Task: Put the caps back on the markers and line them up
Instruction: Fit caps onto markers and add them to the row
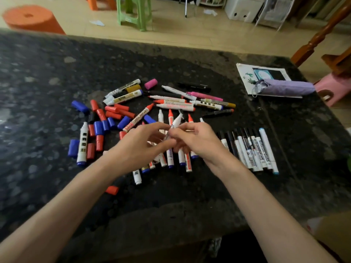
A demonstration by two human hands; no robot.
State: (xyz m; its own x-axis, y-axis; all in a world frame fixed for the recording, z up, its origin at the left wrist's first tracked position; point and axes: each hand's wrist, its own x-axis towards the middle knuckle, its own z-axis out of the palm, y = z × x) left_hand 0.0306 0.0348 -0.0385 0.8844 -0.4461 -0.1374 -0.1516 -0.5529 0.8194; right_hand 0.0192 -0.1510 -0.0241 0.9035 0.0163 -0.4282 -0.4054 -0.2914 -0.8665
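Left hand (144,144) and right hand (196,141) pinch one white marker (176,122) — above the table (57,73). Loose caps (98,128) lie nearby.

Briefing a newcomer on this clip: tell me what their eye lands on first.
The left hand and right hand meet at the centre, both gripping a white marker. To their left sprawl loose red and blue caps; to their right lies a tidy row of capped markers.

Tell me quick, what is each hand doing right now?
The left hand pinches a white marker.
The right hand grips the same white marker.
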